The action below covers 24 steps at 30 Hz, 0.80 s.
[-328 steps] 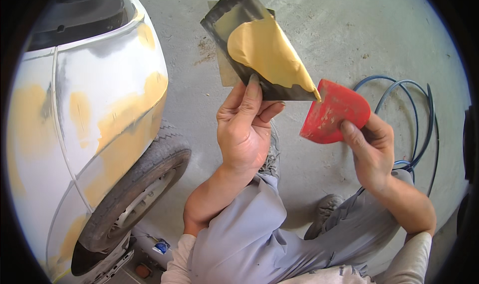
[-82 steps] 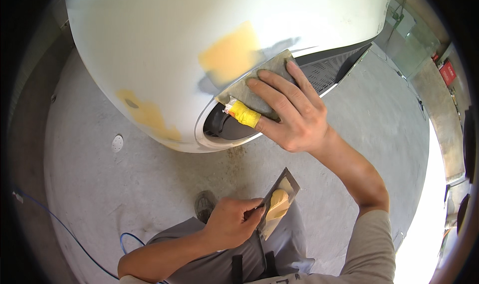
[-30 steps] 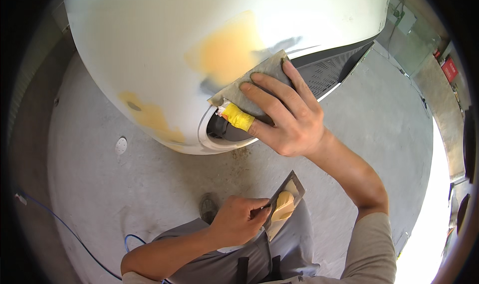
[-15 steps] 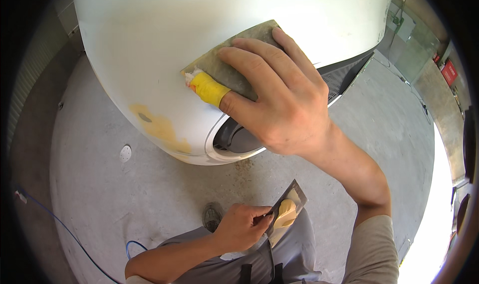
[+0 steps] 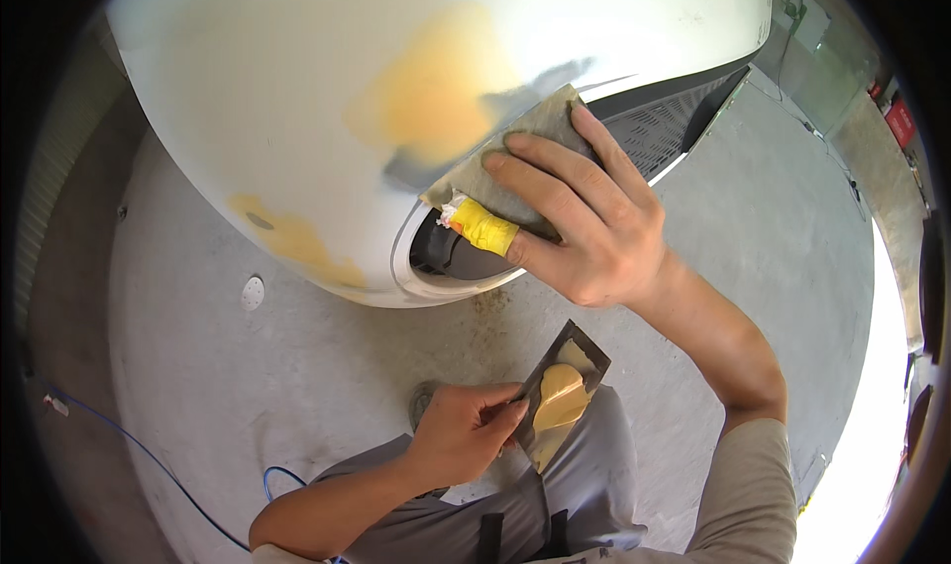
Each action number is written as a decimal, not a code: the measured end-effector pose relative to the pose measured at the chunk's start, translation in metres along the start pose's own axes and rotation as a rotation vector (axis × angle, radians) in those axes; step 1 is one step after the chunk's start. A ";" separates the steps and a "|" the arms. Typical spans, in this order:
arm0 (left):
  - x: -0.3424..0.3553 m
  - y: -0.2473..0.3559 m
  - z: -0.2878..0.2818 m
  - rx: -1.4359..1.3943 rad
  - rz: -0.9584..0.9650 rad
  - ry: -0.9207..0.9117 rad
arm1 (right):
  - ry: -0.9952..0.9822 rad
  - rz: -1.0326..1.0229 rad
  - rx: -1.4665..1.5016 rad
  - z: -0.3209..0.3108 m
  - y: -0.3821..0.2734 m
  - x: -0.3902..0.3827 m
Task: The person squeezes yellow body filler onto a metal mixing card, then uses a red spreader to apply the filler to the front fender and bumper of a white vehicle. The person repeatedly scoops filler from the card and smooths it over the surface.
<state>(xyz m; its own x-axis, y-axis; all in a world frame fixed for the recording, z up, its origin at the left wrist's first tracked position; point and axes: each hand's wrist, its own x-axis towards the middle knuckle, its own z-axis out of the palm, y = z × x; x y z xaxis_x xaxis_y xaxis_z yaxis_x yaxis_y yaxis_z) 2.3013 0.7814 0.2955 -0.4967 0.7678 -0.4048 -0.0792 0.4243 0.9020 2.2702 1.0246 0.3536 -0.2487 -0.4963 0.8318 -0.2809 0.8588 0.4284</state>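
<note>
My right hand (image 5: 604, 222) grips a flat grey-green spreader (image 5: 515, 153), fingers spread across its face and the thumb wrapped in yellow tape. The spreader's long edge lies at the lower rim of a blurry yellow filler patch (image 5: 436, 84) with dark grey marks around it. That patch is on a white car bumper (image 5: 228, 99), just above a round opening (image 5: 461, 247). Lower down, my left hand (image 5: 464, 430) pinches a dark-edged filler plate (image 5: 582, 351) by its side. A smooth mound of yellow filler (image 5: 561, 396) sits on the plate, above my knee.
A second, thinner yellow patch (image 5: 297, 239) marks the bumper's lower left. Black mesh grille (image 5: 649, 128) runs to the right of the spreader. On the grey concrete floor lie a white perforated disc (image 5: 254, 293) and a blue hose (image 5: 149, 470). Red items (image 5: 899, 123) stand at far right.
My right hand and spreader have moved down and right over the bumper, uncovering the yellow patch and grey marks. The left hand with the filler plate has shifted slightly up.
</note>
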 end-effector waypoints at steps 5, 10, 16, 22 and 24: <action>-0.005 -0.008 0.000 -0.388 0.021 0.088 | -0.105 0.126 0.206 -0.044 0.012 -0.012; -0.011 -0.006 -0.001 -0.744 0.089 0.027 | -0.019 0.475 0.582 -0.113 -0.032 -0.033; -0.024 0.009 0.024 -1.027 0.129 0.063 | 0.087 0.251 0.684 -0.119 -0.099 -0.053; -0.017 0.010 0.022 -1.113 0.271 -0.120 | -0.081 0.350 0.535 -0.120 -0.076 -0.094; -0.013 0.010 0.021 -1.053 0.239 -0.011 | -0.265 0.398 0.398 -0.134 -0.065 -0.112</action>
<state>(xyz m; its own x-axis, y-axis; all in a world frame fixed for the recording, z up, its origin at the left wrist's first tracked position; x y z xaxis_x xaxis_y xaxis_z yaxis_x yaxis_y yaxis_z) 2.3252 0.7861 0.3061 -0.5905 0.7825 -0.1973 -0.6873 -0.3595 0.6311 2.4406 1.0415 0.2806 -0.6126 -0.2065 0.7629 -0.4309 0.8965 -0.1033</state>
